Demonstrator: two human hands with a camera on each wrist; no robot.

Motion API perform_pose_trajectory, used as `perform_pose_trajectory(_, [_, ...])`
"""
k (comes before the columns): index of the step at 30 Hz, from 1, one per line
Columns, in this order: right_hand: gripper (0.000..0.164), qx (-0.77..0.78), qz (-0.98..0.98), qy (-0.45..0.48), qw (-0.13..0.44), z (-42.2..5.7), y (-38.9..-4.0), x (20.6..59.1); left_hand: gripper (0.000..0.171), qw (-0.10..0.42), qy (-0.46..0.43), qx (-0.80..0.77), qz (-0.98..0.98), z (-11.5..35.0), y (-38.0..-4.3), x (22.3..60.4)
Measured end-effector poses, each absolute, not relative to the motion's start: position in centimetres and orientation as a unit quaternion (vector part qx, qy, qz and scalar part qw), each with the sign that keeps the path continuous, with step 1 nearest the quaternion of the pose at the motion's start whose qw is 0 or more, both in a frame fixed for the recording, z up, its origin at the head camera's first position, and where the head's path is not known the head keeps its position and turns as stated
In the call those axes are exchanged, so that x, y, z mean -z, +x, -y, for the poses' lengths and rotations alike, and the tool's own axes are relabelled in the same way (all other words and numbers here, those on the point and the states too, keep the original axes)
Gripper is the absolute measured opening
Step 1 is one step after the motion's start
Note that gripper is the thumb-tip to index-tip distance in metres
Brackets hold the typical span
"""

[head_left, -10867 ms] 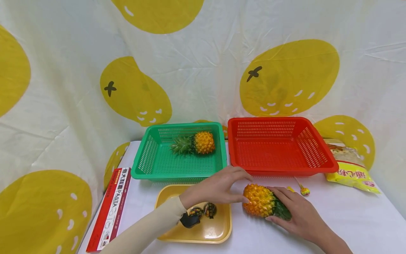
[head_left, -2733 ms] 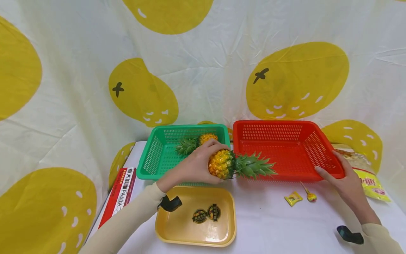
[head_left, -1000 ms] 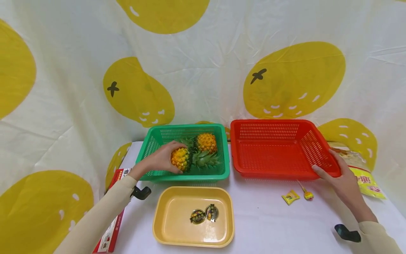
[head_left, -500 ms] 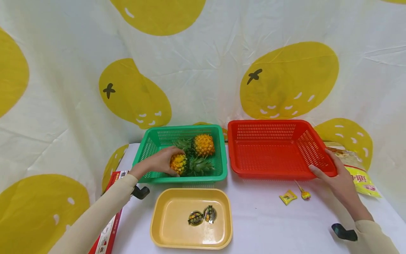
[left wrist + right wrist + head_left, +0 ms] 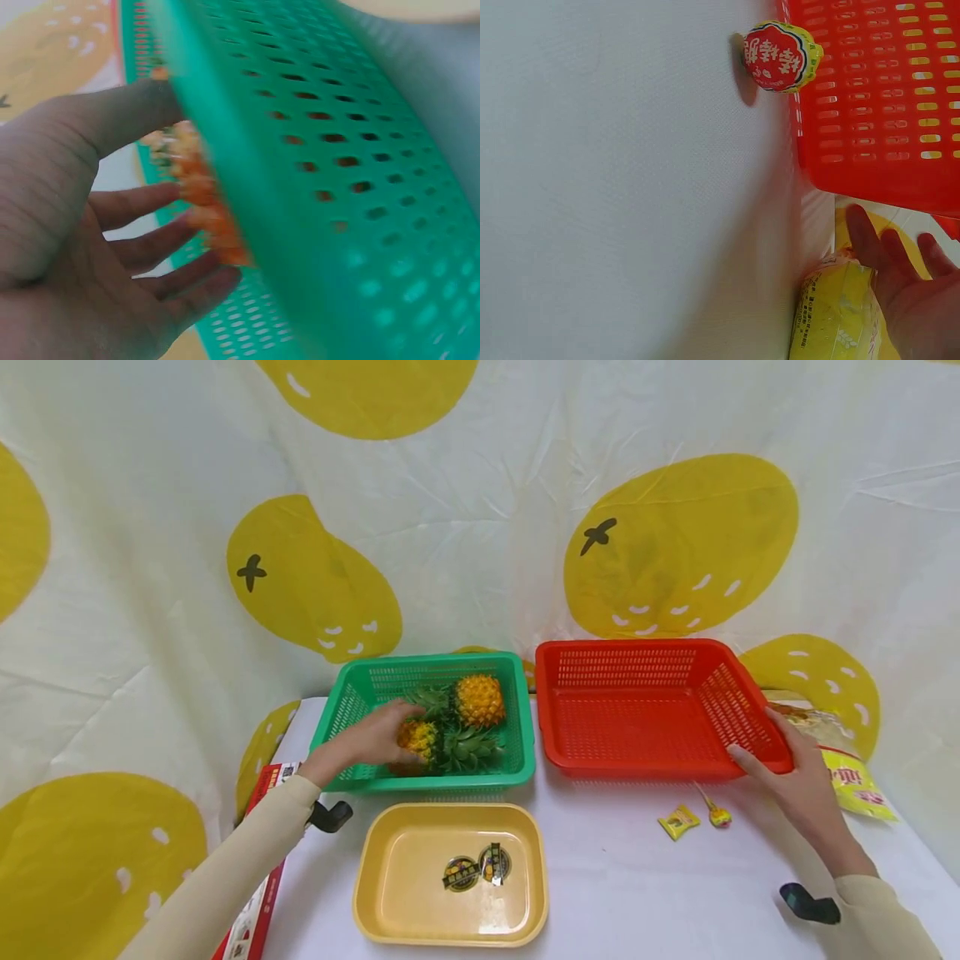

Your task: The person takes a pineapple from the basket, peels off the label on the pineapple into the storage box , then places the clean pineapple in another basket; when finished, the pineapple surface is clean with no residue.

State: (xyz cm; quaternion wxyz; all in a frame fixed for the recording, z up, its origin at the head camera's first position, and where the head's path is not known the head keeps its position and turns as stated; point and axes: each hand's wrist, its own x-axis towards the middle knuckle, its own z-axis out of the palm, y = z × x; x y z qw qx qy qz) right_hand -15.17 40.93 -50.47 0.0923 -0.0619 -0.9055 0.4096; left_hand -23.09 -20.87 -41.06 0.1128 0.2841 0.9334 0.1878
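My left hand (image 5: 375, 737) reaches into the green basket (image 5: 442, 787) over a pineapple (image 5: 420, 739) lying near its front wall. The thumb and fingers are spread around the fruit's orange end, with fingertips at its skin in the left wrist view. The leafy crown (image 5: 468, 748) points right. Behind lies a second pineapple (image 5: 480, 700), its crown pointing left. On the right, my right hand (image 5: 802, 781) grips the front right corner of the red basket (image 5: 637, 770), thumb over the rim and fingers along the outer side.
A yellow tray (image 5: 412, 893) stands in front of the green basket. Before the red basket lie a wrapped candy (image 5: 678, 822) and a lollipop (image 5: 719, 816). A yellow macaroni bag (image 5: 855, 785) lies far right. A red pasta box (image 5: 262, 893) is partly under the left sleeve.
The front pineapple went from the table into the green basket, carried by my left hand, whose fingers have since loosened. My right hand moved from that pineapple to the red basket's corner and stays there.
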Motion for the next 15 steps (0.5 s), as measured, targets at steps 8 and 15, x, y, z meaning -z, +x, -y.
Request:
perform_pose_trajectory(8, [0.079, -0.371, 0.91, -0.048, 0.178, -40.4, -14.7, 50.1, 0.066, -0.062, 0.316, -0.123, -0.939, 20.2, -21.9, 39.2])
perform_pose_trajectory(15, [0.071, -0.356, 0.901, -0.018, 0.249, -39.6, -15.2, 47.5, 0.084, -0.17, 0.348, -0.075, -0.919, 19.0, -21.1, 38.6])
